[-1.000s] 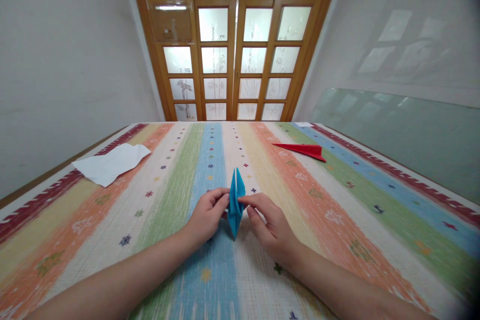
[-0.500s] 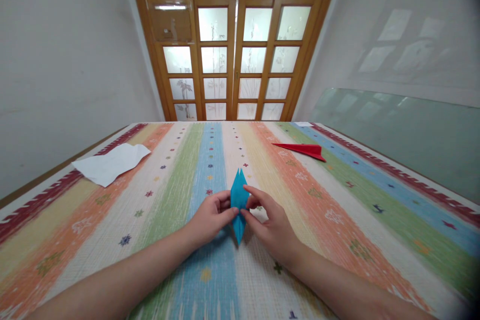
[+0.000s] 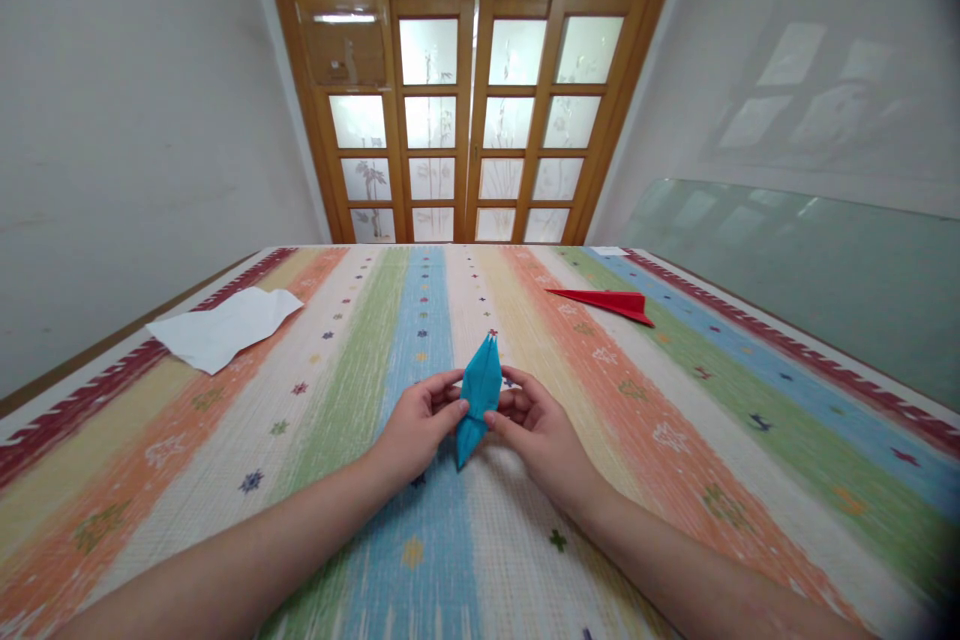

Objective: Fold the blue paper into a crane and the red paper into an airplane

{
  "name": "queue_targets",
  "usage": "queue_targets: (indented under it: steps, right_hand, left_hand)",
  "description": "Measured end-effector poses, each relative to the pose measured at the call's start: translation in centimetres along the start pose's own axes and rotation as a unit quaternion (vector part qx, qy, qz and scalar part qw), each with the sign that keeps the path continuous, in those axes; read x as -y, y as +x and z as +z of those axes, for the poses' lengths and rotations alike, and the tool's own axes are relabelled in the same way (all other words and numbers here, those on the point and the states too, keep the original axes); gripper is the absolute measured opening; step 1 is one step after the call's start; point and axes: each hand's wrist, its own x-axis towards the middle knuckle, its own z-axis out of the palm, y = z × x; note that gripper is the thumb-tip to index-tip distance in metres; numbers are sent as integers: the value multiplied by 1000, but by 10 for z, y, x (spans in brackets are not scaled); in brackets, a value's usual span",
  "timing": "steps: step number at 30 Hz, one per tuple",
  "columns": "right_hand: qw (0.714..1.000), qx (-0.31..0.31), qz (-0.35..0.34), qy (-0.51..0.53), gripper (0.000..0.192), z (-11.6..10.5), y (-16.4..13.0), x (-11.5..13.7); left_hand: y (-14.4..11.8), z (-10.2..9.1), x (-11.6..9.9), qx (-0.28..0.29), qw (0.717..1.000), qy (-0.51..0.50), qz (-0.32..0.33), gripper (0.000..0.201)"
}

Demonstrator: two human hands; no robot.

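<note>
Both hands pinch 1 folded blue paper figure (image 3: pixel 477 396) between them: the left hand (image 3: pixel 418 426) closes thumb and fingertips on its left edge, and the right hand (image 3: pixel 538 430) closes on its right edge from the other side. The figure is a narrow diamond, pointed at both ends, tilted slightly so its top tip leans right; it sits just above the striped tablecloth (image 3: pixel 675 440), over the blue stripe near the middle of the table, and whether its lower tip touches the cloth cannot be told.

No container shows in the head view. 2 other papers lie flat on the cloth: a crumpled white sheet (image 3: pixel 221 325) near the left edge, well apart from the hands, and a red folded paper plane (image 3: pixel 606 301) toward the far right. Between these and the hands the cloth lies bare on both sides. A glass panel (image 3: pixel 810 265) leans along the right wall, and wooden doors (image 3: pixel 469 120) stand beyond the far edge.
</note>
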Motion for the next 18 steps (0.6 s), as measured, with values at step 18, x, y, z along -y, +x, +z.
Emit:
queue_targets:
  steps: [18]
  right_hand:
    - [996,-20,59,65,39,5,0,5]
  left_hand:
    - [-3,-1,-3,-15,997,75,25,12]
